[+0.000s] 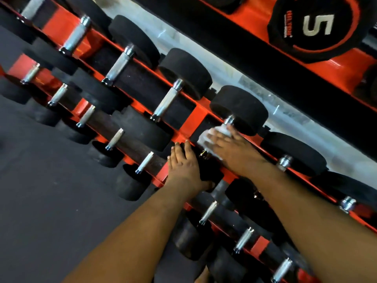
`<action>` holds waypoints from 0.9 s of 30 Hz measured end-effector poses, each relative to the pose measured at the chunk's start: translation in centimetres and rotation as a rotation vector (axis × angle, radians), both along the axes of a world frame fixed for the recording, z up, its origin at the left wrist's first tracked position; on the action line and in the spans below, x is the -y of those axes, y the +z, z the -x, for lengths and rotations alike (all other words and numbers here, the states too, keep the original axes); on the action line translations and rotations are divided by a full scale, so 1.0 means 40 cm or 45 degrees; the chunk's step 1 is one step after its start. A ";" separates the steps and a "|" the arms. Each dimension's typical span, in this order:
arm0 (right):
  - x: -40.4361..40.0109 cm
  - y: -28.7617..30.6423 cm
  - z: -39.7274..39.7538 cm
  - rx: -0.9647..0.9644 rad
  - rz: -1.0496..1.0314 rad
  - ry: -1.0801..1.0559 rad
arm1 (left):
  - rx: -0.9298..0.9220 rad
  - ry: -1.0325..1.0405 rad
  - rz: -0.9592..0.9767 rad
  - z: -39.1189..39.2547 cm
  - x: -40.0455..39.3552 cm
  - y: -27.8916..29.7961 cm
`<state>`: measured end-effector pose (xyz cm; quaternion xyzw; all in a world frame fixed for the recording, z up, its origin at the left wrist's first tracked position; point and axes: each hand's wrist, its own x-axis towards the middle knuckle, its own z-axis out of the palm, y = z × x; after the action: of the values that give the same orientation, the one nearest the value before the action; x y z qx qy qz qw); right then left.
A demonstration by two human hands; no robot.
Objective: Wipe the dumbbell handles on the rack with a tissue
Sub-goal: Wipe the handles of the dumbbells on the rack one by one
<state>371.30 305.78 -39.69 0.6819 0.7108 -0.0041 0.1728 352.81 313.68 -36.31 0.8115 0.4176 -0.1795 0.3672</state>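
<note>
Dark grey rubber gym floor (40, 180) fills the left of the view; a pale concrete strip (224, 68) runs diagonally behind the equipment. A red-and-black tiered steel dumbbell rack (191, 121) crosses the frame from upper left to lower right, its rows packed with black round-headed dumbbells with knurled chrome handles (119, 65). Neighbouring heads sit close together, leaving only narrow gaps at each handle; open room lies on the floor side, to the left. At upper right a black weight plate marked "5" (316, 25) sits on a second red frame.

The left hand (183, 166) lies flat, fingers extended and together, on the near black rubber head (208, 170) of a dumbbell at the rack's front edge. It grasps nothing.

The right hand (230, 148) presses a crumpled white tissue (212, 135) against the chrome handle of the dumbbell being wiped (238, 109), just below its far head. The fingers are blurred but appear spread over the tissue; whether they wrap the handle cannot be told. The handle is mostly covered by tissue and hand.
</note>
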 end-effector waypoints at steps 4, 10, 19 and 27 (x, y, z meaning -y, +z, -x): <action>0.028 -0.009 0.029 0.011 -0.044 -0.188 | -0.070 -0.021 0.064 -0.007 -0.009 0.003; 0.005 0.010 0.022 0.061 0.119 0.052 | -0.036 0.025 0.084 -0.002 -0.003 -0.002; -0.122 0.009 0.058 0.007 0.291 0.280 | 0.003 0.031 0.045 0.002 0.001 -0.006; 0.010 0.000 0.024 0.317 0.375 0.218 | 0.022 0.031 0.050 0.007 0.000 -0.004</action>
<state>370.35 305.38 -39.68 0.5817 0.7310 -0.0090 0.3567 352.53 313.70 -36.48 0.8007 0.4206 -0.1762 0.3886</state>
